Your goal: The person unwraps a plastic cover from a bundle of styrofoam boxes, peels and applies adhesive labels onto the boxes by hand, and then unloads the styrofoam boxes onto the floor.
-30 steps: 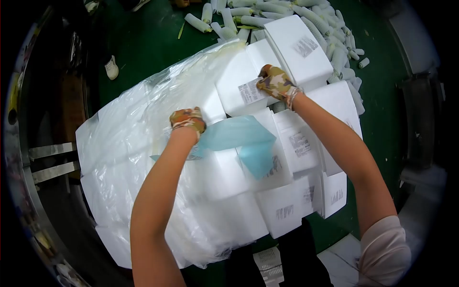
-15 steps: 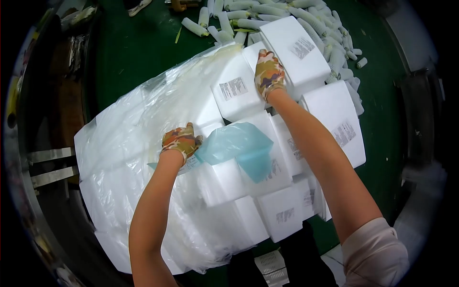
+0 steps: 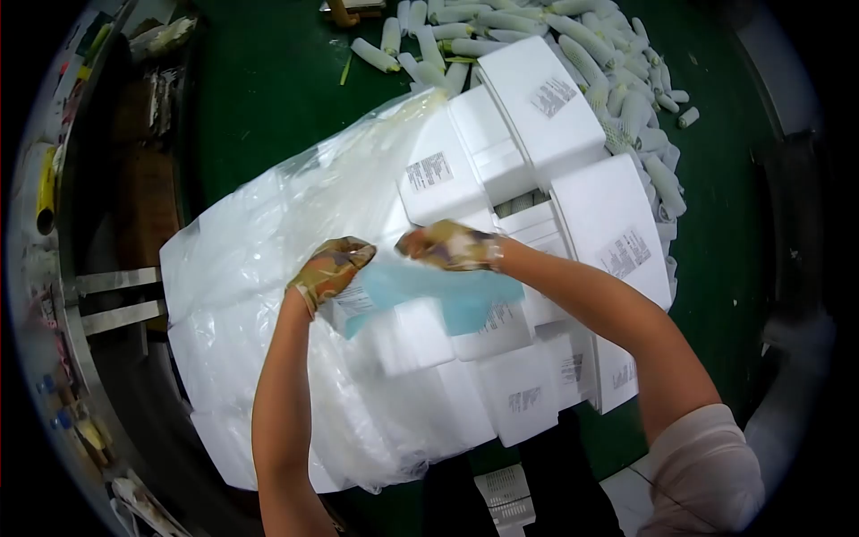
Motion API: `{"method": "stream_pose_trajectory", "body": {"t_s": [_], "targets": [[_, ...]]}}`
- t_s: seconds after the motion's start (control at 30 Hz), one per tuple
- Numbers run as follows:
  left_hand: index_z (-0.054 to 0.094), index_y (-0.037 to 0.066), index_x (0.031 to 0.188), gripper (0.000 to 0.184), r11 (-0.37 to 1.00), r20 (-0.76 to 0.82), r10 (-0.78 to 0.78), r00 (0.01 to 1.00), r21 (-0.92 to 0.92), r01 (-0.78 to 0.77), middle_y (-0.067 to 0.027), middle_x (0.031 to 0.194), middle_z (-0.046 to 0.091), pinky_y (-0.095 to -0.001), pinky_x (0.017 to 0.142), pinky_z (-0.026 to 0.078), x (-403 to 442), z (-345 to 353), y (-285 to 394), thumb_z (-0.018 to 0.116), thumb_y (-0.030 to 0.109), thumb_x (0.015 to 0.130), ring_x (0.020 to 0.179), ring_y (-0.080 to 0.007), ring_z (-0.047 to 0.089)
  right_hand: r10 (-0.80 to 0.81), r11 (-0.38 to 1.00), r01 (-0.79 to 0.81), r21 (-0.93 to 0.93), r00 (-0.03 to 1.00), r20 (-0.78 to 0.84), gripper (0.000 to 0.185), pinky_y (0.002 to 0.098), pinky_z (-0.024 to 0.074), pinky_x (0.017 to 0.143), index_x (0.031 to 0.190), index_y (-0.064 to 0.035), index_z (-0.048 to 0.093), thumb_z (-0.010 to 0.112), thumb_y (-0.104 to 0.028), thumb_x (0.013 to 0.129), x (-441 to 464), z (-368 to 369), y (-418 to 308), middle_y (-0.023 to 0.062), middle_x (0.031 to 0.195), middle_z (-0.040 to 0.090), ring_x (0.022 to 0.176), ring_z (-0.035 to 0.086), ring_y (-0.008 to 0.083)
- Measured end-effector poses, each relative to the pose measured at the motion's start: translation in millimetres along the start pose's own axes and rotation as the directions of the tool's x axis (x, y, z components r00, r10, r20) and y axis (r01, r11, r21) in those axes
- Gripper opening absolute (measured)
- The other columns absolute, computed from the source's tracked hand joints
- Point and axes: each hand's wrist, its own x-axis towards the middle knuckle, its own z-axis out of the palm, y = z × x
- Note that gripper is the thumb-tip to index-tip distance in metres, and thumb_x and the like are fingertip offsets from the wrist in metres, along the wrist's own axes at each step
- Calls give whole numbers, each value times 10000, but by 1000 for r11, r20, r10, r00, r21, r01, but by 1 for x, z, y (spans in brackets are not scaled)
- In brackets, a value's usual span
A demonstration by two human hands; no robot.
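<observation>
1. Blue and thin, the strip (image 3: 429, 285) drapes across the middle of the stack of foam boxes (image 3: 514, 85), well in from the stack's edges. It looks too limp to keep its shape alone, which is probably why one end is held.
2. The left hand (image 3: 338, 264), in a patterned glove, has thumb and fingers clamped on the strip's left end, with a printed label (image 3: 354, 299) showing just below; holding the end likely steadies it.
3. The right hand (image 3: 456, 244) is just beside the left, over the strip, fingers drawn together (blurred, so I cannot tell whether anything is between them).
4. More labels (image 3: 552, 96) sit on box faces turned upward, presumably for easy reading.
5. A clear sheet (image 3: 268, 242) covers the stack's left part, perhaps against dust.
6. Netted vegetables (image 3: 626, 116) lie heaped on the green floor (image 3: 259, 89) beyond the stack's far right corner; the netting probably cushions them.
</observation>
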Motion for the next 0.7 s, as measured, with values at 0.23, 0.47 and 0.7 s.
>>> {"method": "stream_pose_trajectory", "body": {"t_s": [0.23,0.47,0.7], "targets": [[650,5,800,459,992,-210,115,971,-24,-123,-48,661,596,-311,590,430,-44,7,102,582,455,864,607,-140,502,60,546,32,-837,995,77,667,300,392,1001,1320,40,348,692,-151,782,-86,65,-158,177,1263,507,1185,489,233],[593,-89,1040,333,766,248,219,944,-643,-9,-98,944,655,-217,773,483,-89,13,86,727,56,773,858,-122,607,-289,-115,-248,-962,935,-206,340,380,481,813,1065,-35,560,637,-200,779,-119,61,-164,165,989,613,901,610,292],[636,-19,923,159,825,36,135,990,-558,-92,-29,808,630,-213,655,460,-104,37,65,693,73,806,747,-81,563,-491,138,45,-989,871,-29,181,348,480,712,947,-44,612,592,-200,859,-141,149,-116,112,851,602,769,596,250]]}}
